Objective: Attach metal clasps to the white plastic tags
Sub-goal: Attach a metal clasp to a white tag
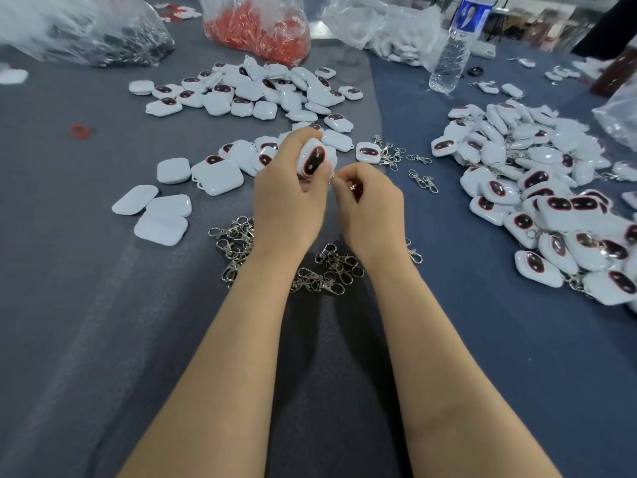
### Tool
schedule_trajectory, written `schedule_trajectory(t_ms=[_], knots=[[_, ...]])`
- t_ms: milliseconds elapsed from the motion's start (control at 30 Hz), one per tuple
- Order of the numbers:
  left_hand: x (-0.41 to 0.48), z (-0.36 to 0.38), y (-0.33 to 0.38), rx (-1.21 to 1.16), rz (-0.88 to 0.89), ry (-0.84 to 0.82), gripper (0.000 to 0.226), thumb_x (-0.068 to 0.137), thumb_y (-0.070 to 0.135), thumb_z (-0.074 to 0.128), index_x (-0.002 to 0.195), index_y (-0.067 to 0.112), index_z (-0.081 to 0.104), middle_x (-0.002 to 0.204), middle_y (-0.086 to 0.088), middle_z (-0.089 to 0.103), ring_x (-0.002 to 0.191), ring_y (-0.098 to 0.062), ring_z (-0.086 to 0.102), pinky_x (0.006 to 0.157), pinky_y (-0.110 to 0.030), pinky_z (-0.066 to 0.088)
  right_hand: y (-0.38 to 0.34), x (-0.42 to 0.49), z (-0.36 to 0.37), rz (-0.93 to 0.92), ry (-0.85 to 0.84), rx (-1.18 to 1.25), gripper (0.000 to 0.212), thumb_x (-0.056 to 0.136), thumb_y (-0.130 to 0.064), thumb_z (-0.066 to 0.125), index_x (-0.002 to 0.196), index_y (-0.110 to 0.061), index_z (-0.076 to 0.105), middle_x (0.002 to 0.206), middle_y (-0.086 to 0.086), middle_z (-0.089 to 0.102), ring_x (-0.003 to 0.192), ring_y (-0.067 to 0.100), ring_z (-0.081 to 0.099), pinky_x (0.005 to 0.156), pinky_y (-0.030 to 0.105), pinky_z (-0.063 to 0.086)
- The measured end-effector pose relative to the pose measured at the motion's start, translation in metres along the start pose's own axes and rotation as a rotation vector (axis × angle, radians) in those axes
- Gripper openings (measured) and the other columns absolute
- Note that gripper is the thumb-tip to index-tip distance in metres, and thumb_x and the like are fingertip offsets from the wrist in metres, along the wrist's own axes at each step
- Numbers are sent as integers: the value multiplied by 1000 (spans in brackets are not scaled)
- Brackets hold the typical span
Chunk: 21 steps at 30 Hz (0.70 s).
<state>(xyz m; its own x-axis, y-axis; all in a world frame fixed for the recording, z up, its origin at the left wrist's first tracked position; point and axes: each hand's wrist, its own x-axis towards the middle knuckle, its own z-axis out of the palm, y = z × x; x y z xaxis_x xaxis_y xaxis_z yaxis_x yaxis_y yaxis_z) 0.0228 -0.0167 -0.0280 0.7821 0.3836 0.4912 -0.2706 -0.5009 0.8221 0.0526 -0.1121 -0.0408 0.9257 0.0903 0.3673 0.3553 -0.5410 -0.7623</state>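
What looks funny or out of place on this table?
One small red ring lies alone on the grey cloth at the left, away from the bag of red pieces and every pile. A water bottle also stands among the parts. Nothing looks broken.

Your arms are bare all the way from the lower edge of the view to the fingertips. Your left forearm [220, 357] and right forearm [431, 357] are slim and smooth. They look broad close to the camera and taper to narrow wrists, though the wide lens exaggerates that. A faint crease crosses your right forearm near the elbow. Your left hand [289, 198] shows a smooth, even back and a rounded thumb [322, 179] whose nail is too blurred to describe. Your right hand [370, 208] shows softly rounded knuckles and slender fingers.
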Motion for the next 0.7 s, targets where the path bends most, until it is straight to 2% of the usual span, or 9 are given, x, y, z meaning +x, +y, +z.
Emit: schedule_trajectory(t_ms=[67,167,233,333,367,467,533,600,700], knots=[[2,0,-2,-12,-64,43,27,88,12,59,115,15,60,86,21,54,76,10,53,74,-7,43,3,1,-1,71,-31,-1,14,95,-15,52,102,-20,63,105,-1,62,90,5,53,77,8,35],[6,0,-6,-148,-300,41,31,87,14,61,118,15,60,103,7,59,101,-11,59,94,-32,49,4,6,-6,178,-31,84,30,97,-21,48,125,-19,56,123,-4,57,106,7,51,85,11,31],[5,4,-3,-203,-398,-12,33,86,15,63,119,16,61,105,5,60,106,-18,59,94,-41,50,-1,8,-11,190,-43,159,23,97,-25,48,114,-20,63,104,-9,62,93,4,55,75,8,36],[1,17,12,-257,-413,-99,19,87,14,62,105,18,65,85,12,58,92,-16,60,91,-43,52,-4,10,-23,150,-108,112,28,96,-23,48,70,-24,58,67,-11,55,74,13,58,65,22,42],[1,23,18,-280,-414,-132,10,87,11,59,92,19,64,77,9,57,85,-17,58,90,-46,52,-3,10,-29,156,-113,88,33,95,-22,47,63,-24,53,64,-9,54,74,18,61,66,29,45],[3,47,37,-358,-453,-255,25,89,6,48,69,17,60,71,-2,59,75,-17,55,84,-49,55,8,10,-62,196,-46,16,28,94,-22,47,69,-20,58,67,-6,57,71,18,57,68,32,45],[4,71,52,-374,-432,-370,17,91,5,47,87,6,64,90,-16,64,82,-19,58,84,-46,56,22,9,-88,246,26,17,23,94,-22,48,85,-13,66,77,0,63,76,21,59,74,34,48],[1,99,68,-368,-419,-451,24,91,7,51,113,6,59,110,-16,62,98,-21,62,89,-43,54,38,6,-114,300,125,-12,23,94,-23,49,99,-10,67,88,3,65,83,20,60,77,31,47],[-8,143,87,-281,-330,-495,32,87,11,59,119,10,55,112,-8,63,106,-24,59,94,-34,47,63,2,-147,376,301,-143,24,94,-26,51,107,-12,66,97,1,66,90,15,58,75,22,38]])
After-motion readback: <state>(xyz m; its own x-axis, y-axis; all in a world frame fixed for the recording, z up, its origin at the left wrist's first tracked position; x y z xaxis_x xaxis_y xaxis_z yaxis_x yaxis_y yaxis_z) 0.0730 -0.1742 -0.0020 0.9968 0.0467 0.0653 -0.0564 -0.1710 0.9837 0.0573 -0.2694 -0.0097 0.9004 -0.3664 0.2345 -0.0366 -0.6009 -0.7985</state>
